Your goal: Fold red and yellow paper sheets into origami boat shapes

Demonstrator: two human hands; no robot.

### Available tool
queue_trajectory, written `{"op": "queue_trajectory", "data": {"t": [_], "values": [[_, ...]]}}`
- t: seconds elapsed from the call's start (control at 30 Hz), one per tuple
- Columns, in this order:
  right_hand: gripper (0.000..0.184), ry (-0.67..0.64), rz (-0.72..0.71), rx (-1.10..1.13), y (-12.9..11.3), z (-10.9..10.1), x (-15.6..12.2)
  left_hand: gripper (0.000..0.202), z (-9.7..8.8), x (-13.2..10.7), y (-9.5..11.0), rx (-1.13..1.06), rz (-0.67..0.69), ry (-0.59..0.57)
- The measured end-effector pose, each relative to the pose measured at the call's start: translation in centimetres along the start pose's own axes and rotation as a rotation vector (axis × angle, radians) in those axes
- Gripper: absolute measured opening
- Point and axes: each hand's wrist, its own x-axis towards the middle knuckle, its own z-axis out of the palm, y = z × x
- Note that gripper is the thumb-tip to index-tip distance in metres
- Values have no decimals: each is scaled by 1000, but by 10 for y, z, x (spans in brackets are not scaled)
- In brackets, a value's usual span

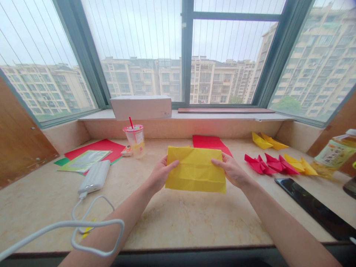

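Note:
A folded yellow paper sheet (195,170) is held up above the marble counter (178,218), showing crease lines. My left hand (161,172) pinches its left edge, thumb on the front. My right hand (231,170) pinches the right edge the same way. Both hands are closed on the paper. A red paper sheet (209,142) lies flat on the counter just behind it.
Folded red and yellow paper pieces (278,164) lie at the right, with two yellow paper boats (267,141) behind. A black phone (314,207), an oil bottle (336,152), a plastic cup with straw (135,140), a white power bank with cable (94,177), coloured sheets (96,150) and a white box (141,107) are around.

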Motion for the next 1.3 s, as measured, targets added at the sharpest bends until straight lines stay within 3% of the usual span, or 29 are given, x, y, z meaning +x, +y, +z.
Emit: {"op": "queue_trajectory", "data": {"t": [0.1,0.27,0.57,0.8,1.07,1.17,1.3], "values": [[41,-34,14,-29,1,1,-1,43,1,0,1,-8,-12,28],[43,40,-35,-104,6,-3,2,43,-1,0,-3,-16,-29,0],[41,107,-123,-137,7,1,1,66,2,-1,-12,86,66,-87],[40,177,-189,-255,13,0,3,51,0,-3,-15,178,52,-174],[37,172,-215,-271,19,-3,5,34,-2,-5,-6,517,162,-237],[37,175,-205,-292,18,-2,4,37,0,-7,-6,482,150,-238],[35,182,-184,-256,11,2,2,44,3,-8,-10,267,61,-172]]}}
